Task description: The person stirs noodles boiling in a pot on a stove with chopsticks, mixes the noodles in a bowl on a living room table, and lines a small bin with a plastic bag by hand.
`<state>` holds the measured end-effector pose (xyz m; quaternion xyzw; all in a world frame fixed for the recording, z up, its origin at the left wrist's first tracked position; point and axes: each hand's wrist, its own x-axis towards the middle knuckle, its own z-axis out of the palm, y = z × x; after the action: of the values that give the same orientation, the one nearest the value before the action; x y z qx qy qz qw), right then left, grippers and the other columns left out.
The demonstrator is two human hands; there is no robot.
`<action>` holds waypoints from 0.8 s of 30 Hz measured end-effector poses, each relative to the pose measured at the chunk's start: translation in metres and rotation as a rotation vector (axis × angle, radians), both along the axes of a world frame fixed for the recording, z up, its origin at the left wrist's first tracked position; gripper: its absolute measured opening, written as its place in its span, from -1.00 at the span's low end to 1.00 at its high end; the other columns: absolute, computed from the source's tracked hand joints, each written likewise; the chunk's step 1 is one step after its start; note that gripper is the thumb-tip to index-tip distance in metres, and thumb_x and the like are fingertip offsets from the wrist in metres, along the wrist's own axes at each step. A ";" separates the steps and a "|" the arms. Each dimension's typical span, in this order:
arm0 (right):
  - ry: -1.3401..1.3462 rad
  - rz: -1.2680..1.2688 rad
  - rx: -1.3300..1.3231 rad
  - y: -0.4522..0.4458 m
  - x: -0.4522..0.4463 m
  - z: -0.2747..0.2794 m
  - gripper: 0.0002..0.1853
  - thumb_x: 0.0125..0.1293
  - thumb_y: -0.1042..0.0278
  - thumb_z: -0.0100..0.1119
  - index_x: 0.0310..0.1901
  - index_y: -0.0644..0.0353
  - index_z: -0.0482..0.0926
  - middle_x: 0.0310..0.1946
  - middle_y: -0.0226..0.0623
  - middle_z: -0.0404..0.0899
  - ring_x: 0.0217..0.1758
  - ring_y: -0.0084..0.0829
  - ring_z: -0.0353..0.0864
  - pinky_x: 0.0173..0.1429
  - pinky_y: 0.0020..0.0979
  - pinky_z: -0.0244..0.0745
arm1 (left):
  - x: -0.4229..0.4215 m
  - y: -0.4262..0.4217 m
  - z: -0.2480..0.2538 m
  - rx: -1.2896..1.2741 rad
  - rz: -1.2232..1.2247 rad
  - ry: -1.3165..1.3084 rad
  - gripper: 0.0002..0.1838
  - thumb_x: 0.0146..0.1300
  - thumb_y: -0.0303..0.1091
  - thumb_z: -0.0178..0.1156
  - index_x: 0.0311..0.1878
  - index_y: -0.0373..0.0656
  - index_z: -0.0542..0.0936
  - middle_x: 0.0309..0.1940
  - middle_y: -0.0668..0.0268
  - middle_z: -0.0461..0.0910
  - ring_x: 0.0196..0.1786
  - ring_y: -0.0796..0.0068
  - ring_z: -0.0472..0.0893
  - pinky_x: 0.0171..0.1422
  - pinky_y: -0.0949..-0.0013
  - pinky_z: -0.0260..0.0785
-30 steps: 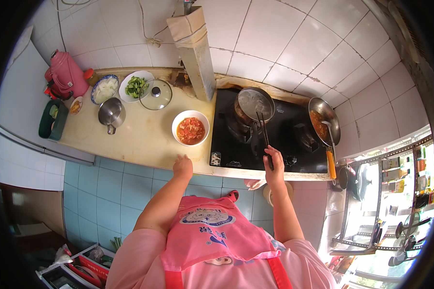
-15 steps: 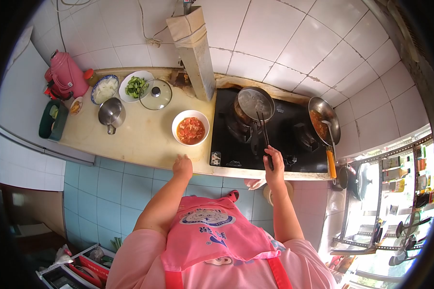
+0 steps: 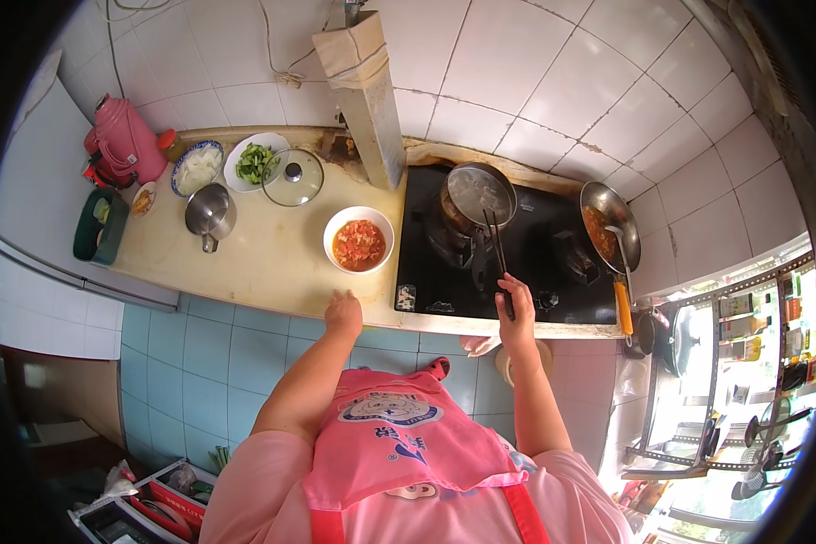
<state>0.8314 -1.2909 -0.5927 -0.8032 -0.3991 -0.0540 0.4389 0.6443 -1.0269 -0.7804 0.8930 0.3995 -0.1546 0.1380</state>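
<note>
My right hand (image 3: 517, 311) is closed around a pair of dark chopsticks (image 3: 496, 245). Their far ends reach to the near rim of a pot (image 3: 448, 205) on the black stove, over bubbling, cloudy liquid (image 3: 480, 191). The pot's dark handle (image 3: 479, 263) points toward me, left of that hand. My left hand (image 3: 343, 313) rests at the counter's front edge with its fingers curled in, holding nothing that shows. Just beyond it stands a white bowl (image 3: 330, 254) of chopped red tomato mixture in broth.
On the stove's right sits a wok (image 3: 634, 222) with red sauce, a ladle (image 3: 618, 238) and an orange handle (image 3: 623, 308). A glass lid (image 3: 308, 186), a bowl of cut greens (image 3: 256, 163), a metal pot (image 3: 210, 208) and a pink thermos (image 3: 129, 140) stand left. A square column (image 3: 372, 118) rises behind.
</note>
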 end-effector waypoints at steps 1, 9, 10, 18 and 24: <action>0.000 -0.002 0.000 0.000 0.000 0.000 -0.75 0.23 0.58 0.13 -0.04 0.26 0.49 0.06 0.02 0.48 0.09 -0.04 0.50 0.17 -0.26 0.38 | 0.000 -0.001 0.002 0.001 0.000 0.004 -0.39 0.23 -0.26 0.18 0.33 -0.20 0.30 0.33 -0.15 0.21 0.31 0.13 0.38 0.32 0.28 0.30; -0.018 -0.022 0.000 0.001 -0.002 0.002 -0.75 0.21 0.62 0.14 -0.06 0.24 0.51 0.03 -0.05 0.52 0.08 -0.09 0.52 0.15 -0.30 0.41 | 0.000 0.000 -0.002 0.017 0.005 -0.001 -0.37 0.21 -0.24 0.21 0.33 -0.19 0.30 0.33 -0.12 0.23 0.28 0.12 0.41 0.28 0.27 0.34; -0.019 -0.018 -0.001 0.001 -0.001 0.002 -0.75 0.21 0.61 0.14 -0.06 0.24 0.51 0.03 -0.05 0.52 0.08 -0.09 0.52 0.15 -0.30 0.41 | 0.000 0.000 0.001 0.009 0.001 0.011 -0.36 0.21 -0.24 0.22 0.33 -0.19 0.30 0.33 -0.12 0.23 0.28 0.11 0.41 0.28 0.27 0.35; 0.005 0.003 -0.009 0.000 0.000 0.001 -0.75 0.23 0.58 0.13 -0.04 0.26 0.49 0.06 0.02 0.48 0.09 -0.05 0.50 0.17 -0.27 0.39 | 0.000 0.000 0.001 0.011 -0.002 0.011 -0.37 0.21 -0.24 0.22 0.32 -0.19 0.31 0.32 -0.12 0.24 0.27 0.11 0.42 0.27 0.26 0.35; -0.003 0.008 -0.013 -0.001 0.000 0.002 -0.76 0.24 0.57 0.13 -0.04 0.26 0.49 0.06 0.02 0.48 0.09 -0.04 0.50 0.17 -0.27 0.39 | -0.002 0.000 -0.001 0.011 -0.011 0.002 -0.37 0.22 -0.25 0.21 0.33 -0.19 0.29 0.33 -0.13 0.22 0.28 0.09 0.40 0.29 0.26 0.33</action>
<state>0.8318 -1.2917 -0.5903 -0.8045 -0.4033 -0.0506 0.4332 0.6426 -1.0267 -0.7810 0.8959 0.3954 -0.1539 0.1319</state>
